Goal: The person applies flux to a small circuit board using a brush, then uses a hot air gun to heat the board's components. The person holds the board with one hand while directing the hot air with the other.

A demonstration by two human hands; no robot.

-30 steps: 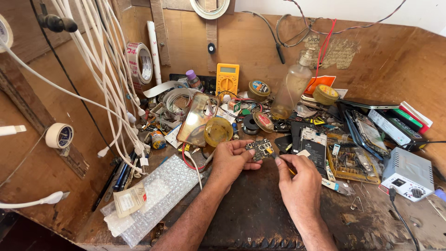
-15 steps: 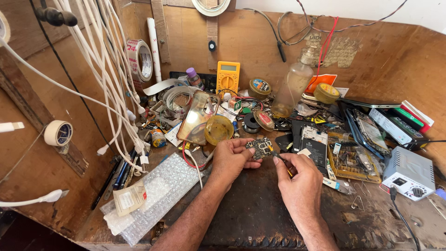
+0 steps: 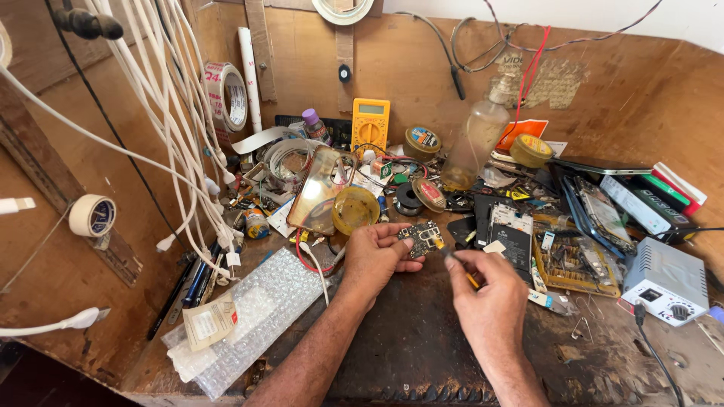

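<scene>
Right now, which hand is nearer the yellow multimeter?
Left. The left hand, holding a small circuit board, sits below the yellow multimeter leaning on the back wall. The right hand, gripping a thin tool, is lower and further right.

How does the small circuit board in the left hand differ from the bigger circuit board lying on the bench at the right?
The small circuit board is dark and lifted off the bench, pinched in the left hand; the bigger circuit board is yellowish and lies flat, untouched. The small one is clearly smaller. The right hand points a thin tool at the small one only. Both carry mounted components.
</scene>
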